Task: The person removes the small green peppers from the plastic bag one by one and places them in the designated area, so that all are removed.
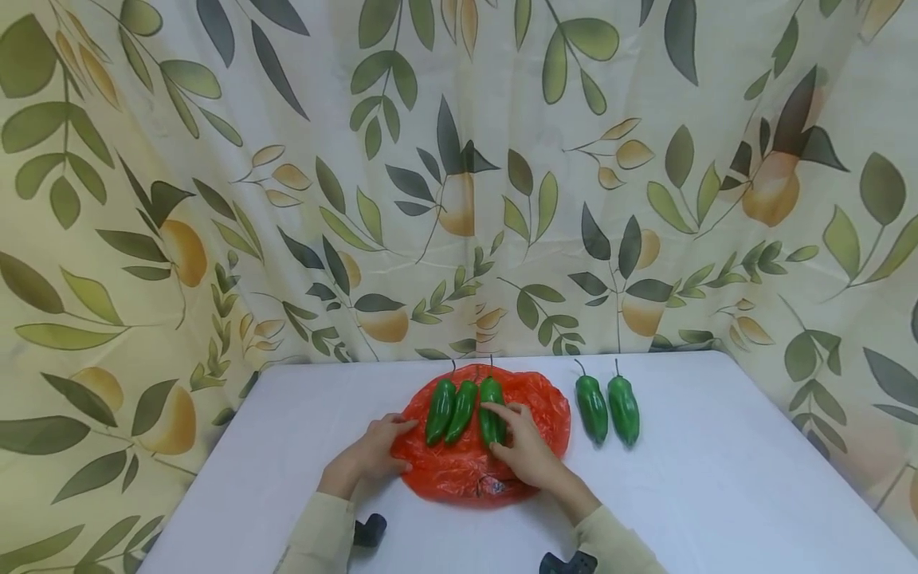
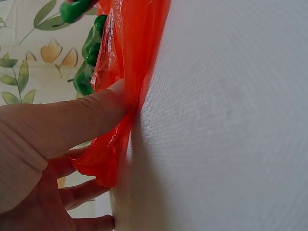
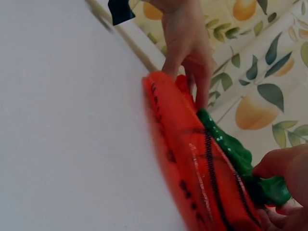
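Bag (image 1: 466,469), red, thin and crumpled, towards six o'clock in the head view, on a white table (image 1: 703,486). Bears a first green pepper (image 1: 441,410) and a second pepper (image 1: 461,410), close together, with a third pepper (image 1: 491,392) at their three o'clock. Pinches this third one between thumb and fingers of the right hand (image 1: 529,454), nearly closed round it. Takes the bag's nine o'clock edge between thumb and fingers of the left hand (image 1: 376,448). At the bag's three o'clock, on the table: a fourth pepper (image 1: 591,408) and a fifth pepper (image 1: 624,410), stems towards twelve. Behind, at twelve, a leaf-print curtain (image 1: 502,127).

Left wrist view: at nine o'clock, left thumb against the red film, fingers spread beyond; cannot tell how firmly pinched. Peppers towards eleven.

Right wrist view: at four o'clock, right-hand fingers on glossy green; at one, left hand at the bag's far end; black marks (image 3: 209,168) at five.
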Tool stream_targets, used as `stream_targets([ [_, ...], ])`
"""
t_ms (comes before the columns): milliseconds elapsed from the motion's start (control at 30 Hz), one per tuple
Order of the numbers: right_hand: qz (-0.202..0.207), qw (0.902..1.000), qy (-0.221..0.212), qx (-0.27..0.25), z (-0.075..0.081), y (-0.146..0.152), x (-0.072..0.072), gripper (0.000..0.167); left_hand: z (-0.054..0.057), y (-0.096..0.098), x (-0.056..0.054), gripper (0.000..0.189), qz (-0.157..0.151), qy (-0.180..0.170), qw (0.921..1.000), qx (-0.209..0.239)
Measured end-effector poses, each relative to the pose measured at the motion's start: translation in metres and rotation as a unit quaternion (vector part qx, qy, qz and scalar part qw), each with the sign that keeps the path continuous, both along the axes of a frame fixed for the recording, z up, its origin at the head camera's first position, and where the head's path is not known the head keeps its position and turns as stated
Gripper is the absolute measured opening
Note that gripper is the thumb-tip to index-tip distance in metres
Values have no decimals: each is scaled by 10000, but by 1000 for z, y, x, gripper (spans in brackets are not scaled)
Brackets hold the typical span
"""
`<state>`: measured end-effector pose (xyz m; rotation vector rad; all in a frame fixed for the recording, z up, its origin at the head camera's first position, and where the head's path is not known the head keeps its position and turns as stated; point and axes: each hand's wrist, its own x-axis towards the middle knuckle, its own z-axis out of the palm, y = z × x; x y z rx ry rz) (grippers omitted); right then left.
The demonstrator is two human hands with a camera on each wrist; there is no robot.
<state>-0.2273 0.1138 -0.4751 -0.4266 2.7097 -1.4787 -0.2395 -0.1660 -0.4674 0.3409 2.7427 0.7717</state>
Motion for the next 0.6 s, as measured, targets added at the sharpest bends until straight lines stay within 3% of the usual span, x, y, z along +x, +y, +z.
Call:
stream_targets([
  [300,-53,9999,47,-72,13,9,2,64,3,0,-1,70,-18,-6,10000,-6],
  [600,-143,9996,-234,-32,22,26,13,65,5,1,3,70,-37,7,10000,20],
])
